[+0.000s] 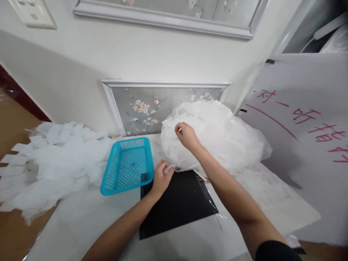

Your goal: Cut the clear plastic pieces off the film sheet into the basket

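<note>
Near the right rim of a blue plastic basket (148,156), my left hand (160,181) is closed around a small white piece (169,169) that looks soft and translucent. This hand is above the far edge of a black mat (176,210). My right hand (188,136) is raised in front of a large, bulging white bag (217,134) with many thin white pieces showing at its left side. Thumb and fingers of that hand are pinched together; whatever sits between them is too small to make out. The basket shows its bare mesh bottom.
A heap of white strips (62,156) hangs over the left edge of the white table (81,221). Behind stands a wall with a framed flower panel (144,112). A white board with red writing (307,145) rises at the right. Clear tape lies along the mat's right edge.
</note>
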Action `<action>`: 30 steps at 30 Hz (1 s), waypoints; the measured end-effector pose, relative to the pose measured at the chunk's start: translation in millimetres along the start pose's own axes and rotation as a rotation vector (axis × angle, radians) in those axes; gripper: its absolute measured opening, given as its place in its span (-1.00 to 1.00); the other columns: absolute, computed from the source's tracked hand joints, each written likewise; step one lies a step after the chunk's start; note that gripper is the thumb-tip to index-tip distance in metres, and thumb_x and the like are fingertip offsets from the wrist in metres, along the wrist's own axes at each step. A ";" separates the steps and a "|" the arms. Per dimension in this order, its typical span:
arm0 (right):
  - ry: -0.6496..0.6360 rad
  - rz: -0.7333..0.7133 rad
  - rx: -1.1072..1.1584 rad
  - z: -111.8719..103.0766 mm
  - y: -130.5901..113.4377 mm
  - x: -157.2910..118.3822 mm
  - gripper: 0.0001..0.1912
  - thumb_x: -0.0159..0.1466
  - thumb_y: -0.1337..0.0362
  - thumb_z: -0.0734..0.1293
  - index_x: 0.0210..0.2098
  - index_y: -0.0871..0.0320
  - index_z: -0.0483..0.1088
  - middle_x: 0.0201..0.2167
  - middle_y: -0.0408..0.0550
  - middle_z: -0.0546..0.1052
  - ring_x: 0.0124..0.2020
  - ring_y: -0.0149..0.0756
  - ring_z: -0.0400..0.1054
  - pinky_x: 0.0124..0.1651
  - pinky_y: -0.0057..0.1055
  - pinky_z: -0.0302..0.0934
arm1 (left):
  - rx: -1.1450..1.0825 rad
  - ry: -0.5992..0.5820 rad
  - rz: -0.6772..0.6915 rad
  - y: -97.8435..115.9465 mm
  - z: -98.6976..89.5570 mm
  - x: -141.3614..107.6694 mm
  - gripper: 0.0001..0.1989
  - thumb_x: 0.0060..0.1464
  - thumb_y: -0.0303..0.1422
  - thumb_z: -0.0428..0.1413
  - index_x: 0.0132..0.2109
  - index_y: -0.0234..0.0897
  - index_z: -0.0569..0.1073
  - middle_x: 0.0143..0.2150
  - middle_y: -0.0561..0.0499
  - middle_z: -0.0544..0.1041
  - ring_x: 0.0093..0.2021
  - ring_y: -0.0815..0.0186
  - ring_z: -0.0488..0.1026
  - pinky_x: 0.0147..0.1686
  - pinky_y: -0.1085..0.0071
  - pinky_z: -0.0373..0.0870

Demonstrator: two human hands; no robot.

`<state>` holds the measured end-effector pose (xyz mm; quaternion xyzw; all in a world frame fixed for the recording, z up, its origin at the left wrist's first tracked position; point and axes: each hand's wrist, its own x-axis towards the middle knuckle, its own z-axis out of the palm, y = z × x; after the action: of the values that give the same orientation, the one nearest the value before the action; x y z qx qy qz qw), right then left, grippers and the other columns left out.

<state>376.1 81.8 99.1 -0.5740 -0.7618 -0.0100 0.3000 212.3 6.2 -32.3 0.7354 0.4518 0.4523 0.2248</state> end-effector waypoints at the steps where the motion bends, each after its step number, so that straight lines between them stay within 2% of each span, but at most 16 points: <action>1: 0.021 0.024 -0.037 -6.3 1.1 1.6 -0.77 0.30 0.47 0.13 -0.18 0.17 0.37 -0.15 0.02 0.47 -0.21 -0.27 0.37 -0.14 -0.40 0.18 | -0.020 0.041 0.007 8.2 -3.3 12.3 -0.87 0.25 -0.29 -0.06 -0.26 -0.22 0.28 -0.26 -0.01 0.36 -0.20 0.27 0.39 -0.14 0.35 0.38; 2: 0.036 0.051 -0.075 -12.1 2.7 3.4 -0.75 0.30 0.49 0.12 -0.16 0.17 0.37 -0.14 0.04 0.46 -0.20 -0.24 0.37 -0.13 -0.38 0.18 | -0.038 0.069 0.018 15.7 -4.8 29.7 -0.89 0.25 -0.28 -0.05 -0.18 -0.22 0.28 -0.18 -0.04 0.37 -0.11 0.25 0.39 -0.04 0.33 0.36; 4: 0.056 0.117 -0.156 -21.8 7.1 7.8 -0.70 0.30 0.53 0.08 -0.12 0.20 0.36 -0.11 0.11 0.44 -0.19 -0.19 0.37 -0.13 -0.33 0.17 | -0.071 0.060 0.062 27.3 -2.1 74.9 -0.77 0.18 -0.30 0.04 -0.04 -0.23 0.25 -0.01 -0.09 0.37 0.05 0.22 0.35 0.11 0.30 0.29; 7: 0.059 0.234 -0.270 -32.6 14.2 16.3 -0.67 0.25 0.58 0.10 -0.09 0.29 0.36 -0.08 0.24 0.42 -0.16 -0.11 0.37 -0.13 -0.27 0.17 | -0.108 -0.072 0.127 35.2 13.3 140.4 -0.52 0.01 -0.37 0.18 0.08 -0.27 0.25 0.13 -0.15 0.35 0.15 0.14 0.32 0.18 0.22 0.26; 9: 0.052 0.295 -0.329 -39.2 14.9 21.7 -0.73 0.23 0.58 0.15 -0.14 0.33 0.39 -0.13 0.29 0.43 -0.12 -0.02 0.36 -0.11 -0.21 0.17 | -0.116 -0.167 0.146 36.0 24.0 165.6 -0.43 -0.09 -0.45 0.21 0.10 -0.31 0.28 0.14 -0.19 0.37 0.18 0.06 0.30 0.20 0.12 0.24; 12: 0.076 0.279 -0.373 -46.1 3.6 21.1 -0.76 0.31 0.48 0.16 -0.11 0.29 0.40 -0.11 0.27 0.44 -0.02 0.06 0.30 -0.03 -0.13 0.12 | -0.127 -0.235 0.175 31.3 28.2 176.6 -0.38 -0.12 -0.52 0.17 0.16 -0.31 0.30 0.19 -0.16 0.37 0.23 0.07 0.26 0.24 0.13 0.21; 14: 0.083 0.097 -0.369 -44.7 -9.9 10.3 -0.74 0.40 0.34 0.12 -0.03 0.22 0.37 -0.05 0.22 0.43 0.01 0.01 0.26 0.03 -0.14 0.08 | -0.135 -0.218 0.173 23.3 19.6 178.9 -0.40 -0.03 -0.52 0.10 0.20 -0.27 0.26 0.20 -0.11 0.39 0.21 0.15 0.30 0.20 0.19 0.26; 15: 0.062 -0.059 -0.359 -41.4 -16.6 1.7 -0.71 0.42 0.25 0.11 -0.01 0.20 0.37 -0.04 0.20 0.42 0.01 -0.01 0.25 0.03 -0.16 0.06 | -0.135 -0.192 0.157 17.7 12.3 181.4 -0.42 0.03 -0.52 0.05 0.23 -0.25 0.24 0.19 -0.10 0.40 0.18 0.18 0.33 0.17 0.22 0.30; 17: -0.063 -0.385 -0.336 -29.4 -26.4 -19.3 -0.60 0.41 0.04 0.14 0.01 0.20 0.38 -0.03 0.20 0.42 -0.01 -0.02 0.24 0.03 -0.18 0.05 | -0.117 -0.105 0.098 3.4 -5.2 190.2 -0.43 0.10 -0.55 -0.05 0.27 -0.24 0.18 0.18 -0.10 0.41 0.14 0.23 0.38 0.12 0.25 0.34; 19: -0.231 -0.545 -0.332 -12.7 -29.7 -39.7 -0.43 0.30 -0.16 0.24 0.04 0.17 0.39 -0.04 0.20 0.42 -0.04 0.00 0.24 0.00 -0.17 0.06 | -0.074 -0.003 0.024 -13.4 -21.2 201.8 -0.43 0.13 -0.57 -0.10 0.29 -0.27 0.13 0.22 -0.14 0.36 0.15 0.22 0.37 0.14 0.23 0.31; 20: -0.324 -0.590 -0.340 -4.1 -29.1 -47.7 -0.43 0.26 -0.16 0.29 0.04 0.15 0.41 -0.04 0.18 0.42 -0.03 0.01 0.24 -0.01 -0.17 0.07 | -0.047 0.035 -0.009 -21.9 -26.6 207.2 -0.45 0.14 -0.56 -0.09 0.28 -0.30 0.15 0.23 -0.16 0.35 0.17 0.20 0.34 0.16 0.21 0.27; 22: -0.470 -0.626 -0.357 10.6 -25.4 -57.4 -0.60 0.28 -0.02 0.35 -0.05 0.11 0.48 -0.04 0.14 0.43 0.00 -0.01 0.25 -0.01 -0.20 0.08 | 0.007 0.058 -0.051 -36.9 -30.5 215.5 -0.55 0.15 -0.50 0.00 0.20 -0.33 0.28 0.19 -0.18 0.39 0.19 0.15 0.32 0.20 0.16 0.22; 24: -0.529 -0.610 -0.365 18.6 -21.0 -58.8 -0.78 0.31 0.14 0.35 -0.14 0.11 0.53 -0.06 0.11 0.45 -0.04 -0.09 0.32 -0.03 -0.26 0.12 | 0.051 0.019 -0.068 -47.8 -25.9 219.8 -0.70 0.15 -0.41 0.12 0.04 -0.35 0.42 0.06 -0.15 0.48 0.12 0.14 0.38 0.18 0.12 0.25; 26: -0.524 -0.561 -0.365 18.8 -17.9 -55.2 -0.82 0.32 0.21 0.34 -0.15 0.11 0.54 -0.09 0.07 0.45 -0.17 -0.21 0.39 -0.11 -0.34 0.17 | 0.081 -0.026 -0.075 -54.4 -16.8 221.8 -0.77 0.19 -0.31 0.15 -0.07 -0.35 0.47 -0.04 -0.11 0.52 0.03 0.17 0.44 0.12 0.09 0.32; 30: -0.481 -0.439 -0.379 2.8 -15.3 -44.6 -0.81 0.36 0.35 0.26 -0.20 0.15 0.53 -0.16 0.04 0.46 -0.35 -0.31 0.41 -0.25 -0.40 0.21 | 0.096 -0.080 -0.082 -61.0 -2.9 225.1 -0.73 0.25 -0.22 0.10 -0.06 -0.36 0.47 -0.06 -0.09 0.51 -0.05 0.22 0.47 0.01 0.13 0.42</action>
<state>368.6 38.9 80.9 -0.4284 -0.9000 -0.0797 -0.0081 222.7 231.3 28.1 0.7436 0.4935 0.3909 0.2253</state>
